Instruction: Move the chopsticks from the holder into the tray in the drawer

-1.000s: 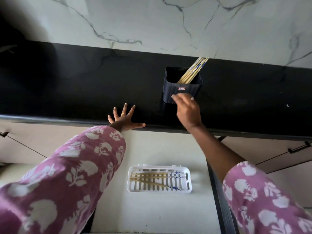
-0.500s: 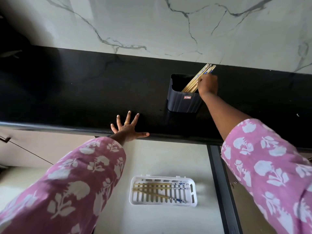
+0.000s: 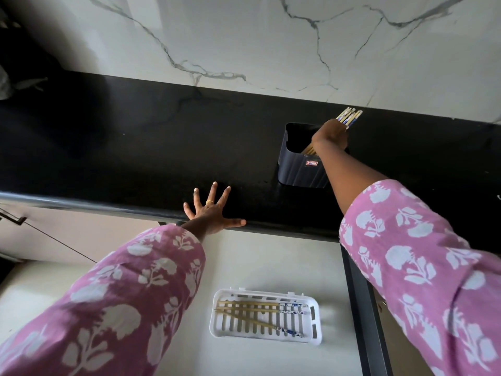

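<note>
A dark ribbed holder (image 3: pixel 301 170) stands on the black countertop (image 3: pixel 135 158). Several bamboo chopsticks (image 3: pixel 349 118) with blue-patterned ends lean out of its far right corner. My right hand (image 3: pixel 329 137) reaches over the holder and is closed around that bundle; the chopsticks' lower ends still sit inside. My left hand (image 3: pixel 212 211) lies flat with spread fingers on the counter's front edge, holding nothing. Below, in the open drawer (image 3: pixel 257 261), a white slotted tray (image 3: pixel 314 325) holds a few chopsticks (image 3: pixel 260 310) lying lengthwise.
A white marble wall (image 3: pixel 271 36) backs the counter. The drawer's dark right rail (image 3: pixel 363 308) runs beside the tray. Cabinet fronts with a black handle (image 3: pixel 13 218) sit at the left under the counter.
My right hand rose from in front of the holder, reached over it and closed around the chopstick bundle. The left hand stayed flat on the counter edge.
</note>
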`<action>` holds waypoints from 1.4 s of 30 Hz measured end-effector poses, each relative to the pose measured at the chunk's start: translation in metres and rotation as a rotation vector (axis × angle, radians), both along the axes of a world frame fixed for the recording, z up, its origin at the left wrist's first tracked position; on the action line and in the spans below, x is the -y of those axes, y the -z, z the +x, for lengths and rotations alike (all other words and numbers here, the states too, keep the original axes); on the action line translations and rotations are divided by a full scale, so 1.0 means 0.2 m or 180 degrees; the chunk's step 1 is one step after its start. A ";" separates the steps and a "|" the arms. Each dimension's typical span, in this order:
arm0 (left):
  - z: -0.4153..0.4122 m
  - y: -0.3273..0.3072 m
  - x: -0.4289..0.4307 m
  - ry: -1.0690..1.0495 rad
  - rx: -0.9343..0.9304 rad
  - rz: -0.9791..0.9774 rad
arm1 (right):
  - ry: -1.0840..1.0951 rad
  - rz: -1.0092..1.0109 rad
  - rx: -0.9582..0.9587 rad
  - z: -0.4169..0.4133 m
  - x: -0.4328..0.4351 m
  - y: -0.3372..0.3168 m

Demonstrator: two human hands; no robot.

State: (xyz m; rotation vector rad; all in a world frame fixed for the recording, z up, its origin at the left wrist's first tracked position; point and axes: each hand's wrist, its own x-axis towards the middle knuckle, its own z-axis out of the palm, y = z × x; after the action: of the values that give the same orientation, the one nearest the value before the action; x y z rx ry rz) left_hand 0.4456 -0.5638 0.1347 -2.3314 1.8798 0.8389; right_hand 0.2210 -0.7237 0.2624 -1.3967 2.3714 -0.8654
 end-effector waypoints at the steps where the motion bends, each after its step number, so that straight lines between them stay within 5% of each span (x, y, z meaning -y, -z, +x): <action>1: 0.00 0.00 0.00 0.0003 0.0006 -0.0001 | 0.0032 0.0017 0.0174 0.02 0.00 -0.01; 11: 0.00 0.01 0.01 0.0031 0.0000 -0.0014 | 0.0277 0.0053 0.1043 -0.05 0.03 0.01; 28: -0.01 -0.02 -0.01 0.0017 0.0057 0.0028 | -0.0002 -0.0565 0.1475 -0.28 -0.01 -0.23; 35: -0.02 -0.05 -0.03 0.0034 0.0140 0.0027 | -0.0391 -0.1104 0.2018 -0.30 -0.22 -0.45; 42: -0.03 -0.06 -0.04 0.0041 0.0184 0.0025 | -0.1244 -0.0810 0.2413 -0.21 -0.56 -0.42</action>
State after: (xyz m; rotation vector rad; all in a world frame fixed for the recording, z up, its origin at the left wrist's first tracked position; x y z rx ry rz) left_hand 0.4401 -0.5553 0.1465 -2.3101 1.8635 0.7676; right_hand 0.1783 -0.6108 0.3455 -1.2433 1.4130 -1.3103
